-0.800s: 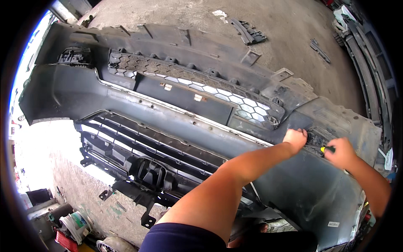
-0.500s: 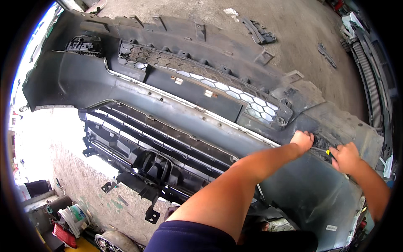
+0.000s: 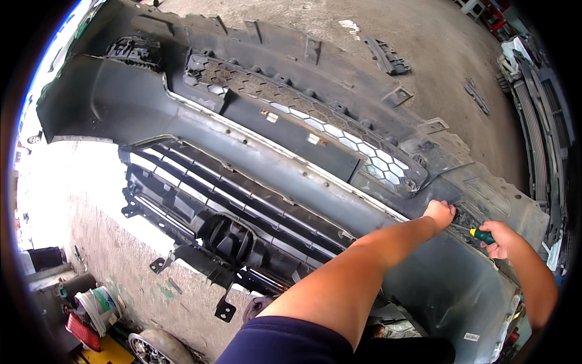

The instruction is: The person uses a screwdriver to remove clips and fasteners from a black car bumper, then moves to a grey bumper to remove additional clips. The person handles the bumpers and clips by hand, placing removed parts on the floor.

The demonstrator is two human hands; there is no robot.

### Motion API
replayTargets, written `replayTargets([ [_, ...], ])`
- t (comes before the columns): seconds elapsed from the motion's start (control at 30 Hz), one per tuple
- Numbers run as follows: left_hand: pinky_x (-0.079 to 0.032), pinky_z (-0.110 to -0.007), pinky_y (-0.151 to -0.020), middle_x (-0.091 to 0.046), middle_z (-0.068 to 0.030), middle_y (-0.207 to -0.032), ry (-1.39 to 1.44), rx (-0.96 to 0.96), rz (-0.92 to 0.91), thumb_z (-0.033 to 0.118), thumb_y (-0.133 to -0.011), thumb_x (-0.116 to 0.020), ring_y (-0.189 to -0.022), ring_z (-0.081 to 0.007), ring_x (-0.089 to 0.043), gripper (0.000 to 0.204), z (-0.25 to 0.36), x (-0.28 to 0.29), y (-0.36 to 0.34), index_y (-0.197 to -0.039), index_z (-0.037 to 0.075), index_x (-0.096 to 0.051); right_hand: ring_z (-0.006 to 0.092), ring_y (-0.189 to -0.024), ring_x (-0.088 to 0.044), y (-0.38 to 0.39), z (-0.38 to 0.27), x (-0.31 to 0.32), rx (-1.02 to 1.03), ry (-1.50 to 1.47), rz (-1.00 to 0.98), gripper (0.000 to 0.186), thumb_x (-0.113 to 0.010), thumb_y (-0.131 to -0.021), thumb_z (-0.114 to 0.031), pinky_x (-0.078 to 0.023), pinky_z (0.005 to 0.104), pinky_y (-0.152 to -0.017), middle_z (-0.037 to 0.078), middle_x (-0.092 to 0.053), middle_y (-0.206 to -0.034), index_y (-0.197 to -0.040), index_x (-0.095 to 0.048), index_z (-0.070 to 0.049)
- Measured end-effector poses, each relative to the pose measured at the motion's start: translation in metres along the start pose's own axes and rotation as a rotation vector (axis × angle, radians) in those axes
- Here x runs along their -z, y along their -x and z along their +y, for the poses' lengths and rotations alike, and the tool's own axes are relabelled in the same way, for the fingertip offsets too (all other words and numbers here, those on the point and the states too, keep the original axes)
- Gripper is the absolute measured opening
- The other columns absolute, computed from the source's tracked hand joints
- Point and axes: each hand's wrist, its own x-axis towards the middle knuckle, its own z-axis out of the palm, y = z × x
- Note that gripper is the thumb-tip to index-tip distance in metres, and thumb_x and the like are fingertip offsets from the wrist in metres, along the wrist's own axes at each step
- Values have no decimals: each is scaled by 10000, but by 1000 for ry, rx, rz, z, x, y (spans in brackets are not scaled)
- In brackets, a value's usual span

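A large dark grey car bumper cover (image 3: 291, 167) spans the view diagonally, its inner side facing me. Near its right end, my right hand (image 3: 499, 238) is closed around a screwdriver (image 3: 483, 235) with a green and yellow handle. The screwdriver's shaft points left toward a black fitting (image 3: 465, 219) set in the bumper. Just left of that fitting, my left hand (image 3: 441, 212) has its fingers curled at the bumper; what they grip, if anything, is hidden. A honeycomb mesh grille (image 3: 327, 128) sits in the bumper's middle, beyond my left hand.
A black slatted grille (image 3: 225, 238) lies on the near side of the bumper. Loose black brackets (image 3: 386, 56) rest on the far floor, and a radiator-like assembly (image 3: 530, 127) stands at far right. Lower left are a white bucket (image 3: 99, 308), a red basket (image 3: 83, 332) and a wheel (image 3: 159, 350).
My right hand has turned and shifted slightly down, so more of the screwdriver's green handle shows. My left hand stays at the same spot on the bumper. The whole view has shifted a little.
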Motion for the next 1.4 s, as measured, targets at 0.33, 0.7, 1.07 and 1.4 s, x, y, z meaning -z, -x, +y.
replayTargets([
  [0.33, -544, -388, -701, -669, -132, -1095, 33, 9, -24, 150, -848, -633, -1001, -261, -657, 449, 4, 9, -2, -1269, 11, -561, 376, -716, -623, 18, 25, -43, 1239, 444, 752, 166, -692, -811, -98, -479, 440, -635, 178, -629, -859, -927, -609, -14],
  [0.7, -547, -378, -655, -669, -128, -1020, -50, -19, 27, 132, -807, -673, -864, -261, -703, 405, 10, 20, 6, -1192, 42, -587, 275, -687, -626, 32, 60, -30, 1083, 196, 574, 163, -671, -871, -72, -469, 355, -623, 174, -624, -773, -973, -569, 5],
  [1.07, -554, -385, -702, -656, -125, -1093, -97, 19, -58, 141, -805, -688, -915, -280, -707, 435, 21, 44, 15, -1217, 68, -570, 429, -810, -616, 35, 81, -33, 1071, 279, 716, 166, -696, -846, -91, -496, 466, -690, 199, -638, -866, -957, -592, -26],
  [1.4, -578, -440, -693, -644, -145, -1133, -222, 18, -128, 96, -840, -621, -930, -299, -715, 369, 27, 49, 16, -1198, 68, -534, 440, -921, -639, 17, 114, -40, 878, 75, 824, 273, -728, -841, -167, -509, 491, -771, 212, -665, -992, -1033, -576, -45],
])
